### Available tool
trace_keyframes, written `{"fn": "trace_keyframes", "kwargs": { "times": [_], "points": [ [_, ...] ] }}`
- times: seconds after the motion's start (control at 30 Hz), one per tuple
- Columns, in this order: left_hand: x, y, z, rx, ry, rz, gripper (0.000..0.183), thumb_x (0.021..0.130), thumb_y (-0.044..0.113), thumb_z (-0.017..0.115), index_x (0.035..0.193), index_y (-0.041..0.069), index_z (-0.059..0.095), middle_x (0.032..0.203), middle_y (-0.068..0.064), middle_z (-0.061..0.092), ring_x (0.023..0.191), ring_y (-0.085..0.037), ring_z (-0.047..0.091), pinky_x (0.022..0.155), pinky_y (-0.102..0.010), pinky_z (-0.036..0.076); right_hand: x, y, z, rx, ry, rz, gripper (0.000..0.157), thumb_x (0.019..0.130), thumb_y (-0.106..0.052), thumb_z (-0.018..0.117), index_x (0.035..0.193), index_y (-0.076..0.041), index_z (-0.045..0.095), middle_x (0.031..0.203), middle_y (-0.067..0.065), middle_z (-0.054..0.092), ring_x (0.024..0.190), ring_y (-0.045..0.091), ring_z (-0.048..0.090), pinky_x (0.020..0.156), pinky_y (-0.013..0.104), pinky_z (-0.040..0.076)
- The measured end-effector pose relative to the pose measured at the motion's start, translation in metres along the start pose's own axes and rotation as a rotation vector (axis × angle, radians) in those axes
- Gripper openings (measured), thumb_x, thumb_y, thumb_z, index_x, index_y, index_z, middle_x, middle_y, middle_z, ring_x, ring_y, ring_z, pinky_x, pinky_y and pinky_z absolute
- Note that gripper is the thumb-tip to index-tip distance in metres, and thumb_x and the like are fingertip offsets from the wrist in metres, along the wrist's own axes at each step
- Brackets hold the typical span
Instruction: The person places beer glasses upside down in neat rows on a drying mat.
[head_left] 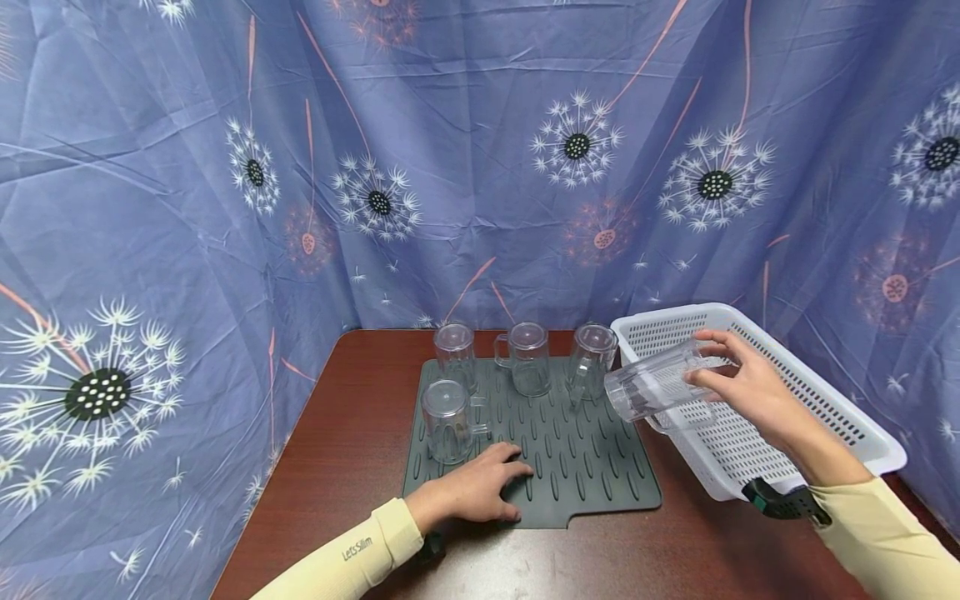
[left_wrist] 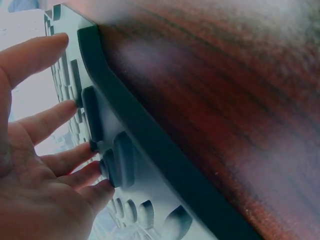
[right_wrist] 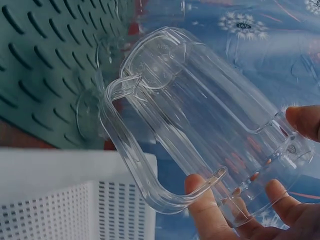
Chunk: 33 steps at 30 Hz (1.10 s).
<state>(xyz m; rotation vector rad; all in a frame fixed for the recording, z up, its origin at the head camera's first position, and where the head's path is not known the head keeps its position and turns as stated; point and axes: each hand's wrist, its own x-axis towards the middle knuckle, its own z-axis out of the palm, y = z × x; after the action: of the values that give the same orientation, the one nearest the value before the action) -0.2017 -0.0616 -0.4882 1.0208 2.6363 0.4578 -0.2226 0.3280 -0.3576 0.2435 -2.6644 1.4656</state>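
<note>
A clear mug (head_left: 652, 383) lies tilted in the air over the left side of the white basket (head_left: 817, 408). My right hand (head_left: 750, 387) grips it near one end, with thumb and fingers on opposite sides. In the right wrist view the handle (right_wrist: 135, 155) of this mug faces the basket. My left hand (head_left: 480, 486) rests on the front part of the dark ribbed mat (head_left: 540, 508), its fingers spread and holding nothing. Left of the fingers, a clear mug (head_left: 447, 425) stands upside down on the mat.
Along the mat's back stand more upside-down clear mugs: a left one (head_left: 455, 354), a middle one (head_left: 529, 358) and a right one (head_left: 591, 362). A brown table (head_left: 337, 450) lies under everything. Behind it hangs a blue patterned cloth (head_left: 465, 167).
</note>
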Motion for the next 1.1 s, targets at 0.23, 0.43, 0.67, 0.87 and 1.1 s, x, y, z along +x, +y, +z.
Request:
{"fn": "trace_keyframes", "kwargs": {
  "times": [0.23,0.43,0.67,0.87,1.1],
  "points": [
    [0.001,0.0,-0.001,-0.051,0.003,-0.012,0.058,0.09,0.038,0.075,0.143,0.023,0.057,0.158,-0.01,0.038,0.149,-0.026,0.031,0.116,-0.042,0.036,-0.003,0.002,0.012,0.069,-0.029,0.03,0.057,0.096,-0.014,0.066,0.147,-0.014,0.04,0.144,0.025,0.043,0.092,-0.002,0.065,0.074,0.03,0.059],
    [0.002,0.0,-0.004,-0.12,-0.013,-0.044,0.062,0.093,0.039,0.072,0.149,0.024,0.05,0.159,-0.008,0.037,0.149,-0.025,0.032,0.115,-0.044,0.037,-0.008,0.003,0.021,0.134,-0.049,0.056,0.055,0.097,-0.016,0.066,0.145,-0.018,0.04,0.144,0.024,0.042,0.095,0.0,0.065,0.076,0.031,0.059],
    [0.003,0.001,-0.007,-0.171,0.031,-0.04,0.062,0.093,0.037,0.072,0.149,0.024,0.049,0.155,-0.008,0.043,0.144,-0.025,0.04,0.112,-0.042,0.041,-0.012,0.005,0.035,0.195,-0.052,0.086,0.052,0.097,-0.018,0.066,0.143,-0.018,0.043,0.143,0.023,0.041,0.095,0.006,0.065,0.076,0.034,0.059],
    [0.004,0.002,-0.009,-0.219,0.057,-0.028,0.067,0.093,0.04,0.07,0.153,0.023,0.045,0.151,-0.003,0.047,0.14,-0.021,0.045,0.112,-0.041,0.042,-0.015,0.005,0.045,0.251,-0.083,0.107,0.054,0.097,-0.015,0.064,0.145,-0.015,0.04,0.143,0.025,0.039,0.095,0.011,0.064,0.078,0.035,0.06],
    [0.004,0.006,-0.014,-0.356,0.114,-0.04,0.066,0.095,0.036,0.069,0.154,0.026,0.042,0.153,-0.001,0.047,0.139,-0.021,0.048,0.109,-0.043,0.044,-0.017,0.006,0.058,0.29,-0.094,0.126,0.061,0.096,-0.011,0.064,0.148,-0.005,0.033,0.143,0.027,0.037,0.094,0.01,0.065,0.078,0.036,0.06]
  ]
}}
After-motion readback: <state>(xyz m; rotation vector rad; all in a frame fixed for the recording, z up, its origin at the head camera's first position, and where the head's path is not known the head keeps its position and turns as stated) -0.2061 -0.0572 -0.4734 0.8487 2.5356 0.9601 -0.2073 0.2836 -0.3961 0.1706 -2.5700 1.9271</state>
